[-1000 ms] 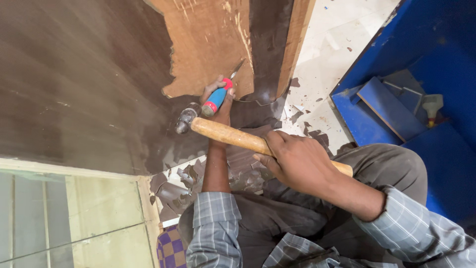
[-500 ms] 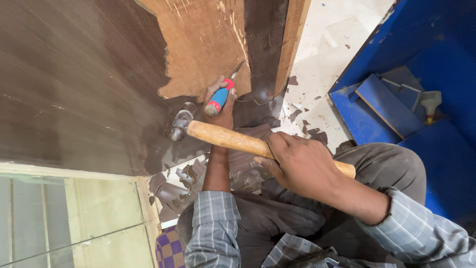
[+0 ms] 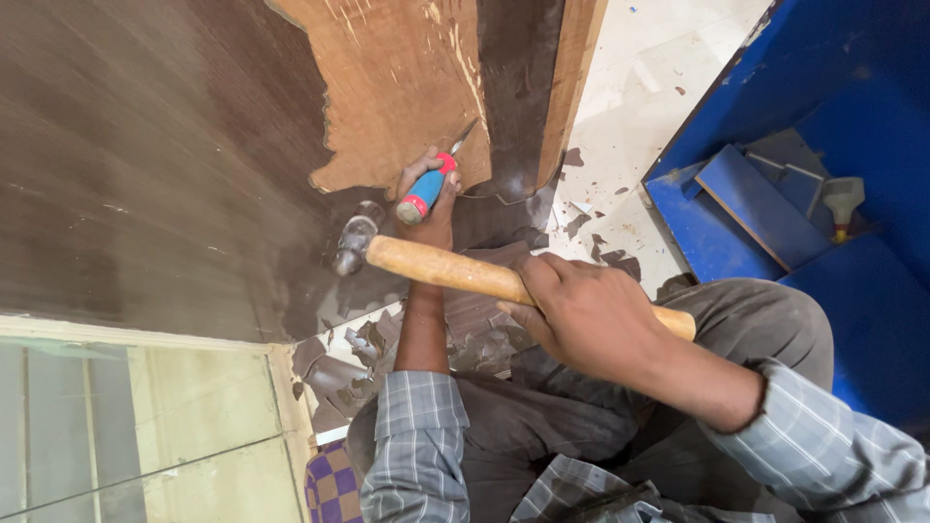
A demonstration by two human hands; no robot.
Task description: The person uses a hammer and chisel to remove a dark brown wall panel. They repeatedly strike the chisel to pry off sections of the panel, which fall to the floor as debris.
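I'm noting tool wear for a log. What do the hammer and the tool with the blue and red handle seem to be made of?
Hammer: pale bare wood handle with visible grain, and a dull grey head, likely steel. Chisel-like tool: glossy blue and red grip, probably plastic or rubber, with a thin grey blade, seemingly metal.

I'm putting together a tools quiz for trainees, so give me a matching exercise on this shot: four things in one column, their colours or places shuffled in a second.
Things:
1. hammer
2. chisel
3. putty knife
4. veneer scraps

Descriptions:
A. lying in the blue bin
B. pale wooden handle, in the right hand
C. dark pieces littering the floor
D. blue and red handle, in the left hand

Pairs: 1-B, 2-D, 3-A, 4-C
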